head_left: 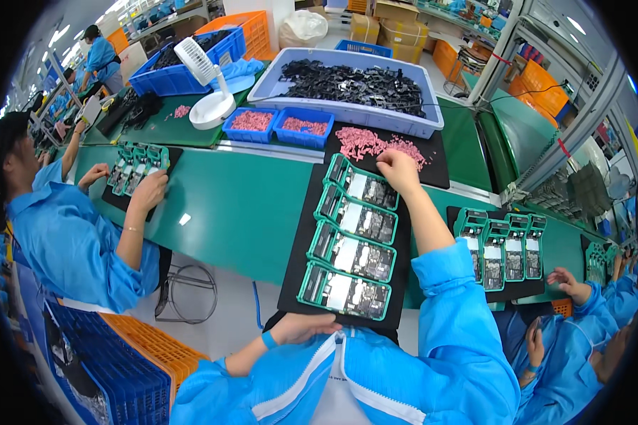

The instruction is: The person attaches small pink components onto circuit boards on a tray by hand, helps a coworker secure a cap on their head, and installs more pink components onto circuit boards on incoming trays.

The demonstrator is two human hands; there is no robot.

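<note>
A black tray [301, 262] lies in front of me on the green belt and carries several green fixtures [354, 218] with circuit boards in them. My left hand [301, 327] grips the tray's near edge. My right hand [398, 171] reaches over the far fixture, fingers closed at the edge of a pile of small pink parts [376, 144] on a black mat [432, 166]. Whether the fingers hold a pink part I cannot tell.
A large grey bin [276, 83] of black parts stands behind the mat, with two small blue bins [280, 126] of pink parts and a white fan [205, 78] to its left. Co-workers in blue coats sit on both sides with similar trays [500, 248]. Orange and blue crates [127, 361] stand at lower left.
</note>
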